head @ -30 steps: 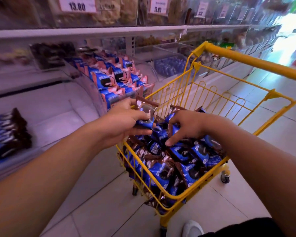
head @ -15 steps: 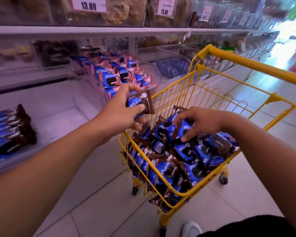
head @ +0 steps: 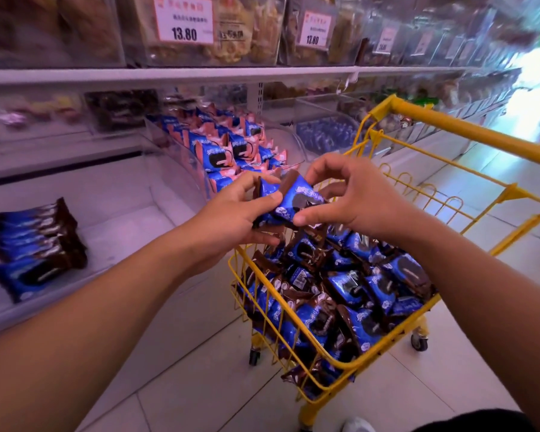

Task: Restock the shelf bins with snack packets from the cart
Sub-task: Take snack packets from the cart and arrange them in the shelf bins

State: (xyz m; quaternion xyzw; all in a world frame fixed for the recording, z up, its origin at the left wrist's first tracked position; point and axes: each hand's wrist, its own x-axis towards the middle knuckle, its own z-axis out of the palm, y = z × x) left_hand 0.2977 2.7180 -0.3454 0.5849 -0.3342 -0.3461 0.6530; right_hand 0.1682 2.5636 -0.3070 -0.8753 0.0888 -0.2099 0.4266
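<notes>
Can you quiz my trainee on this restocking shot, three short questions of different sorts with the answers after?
1. True or false: the yellow cart holds no packets.
2. Which hands touch the blue packet raised above the cart? A left hand only; B right hand only; C both.
3. Fill in: the price tag on the upper shelf reads ____.

Key
1. False: it is piled with blue and brown packets.
2. C: the packet sits between both hands.
3. 13.80.
</notes>
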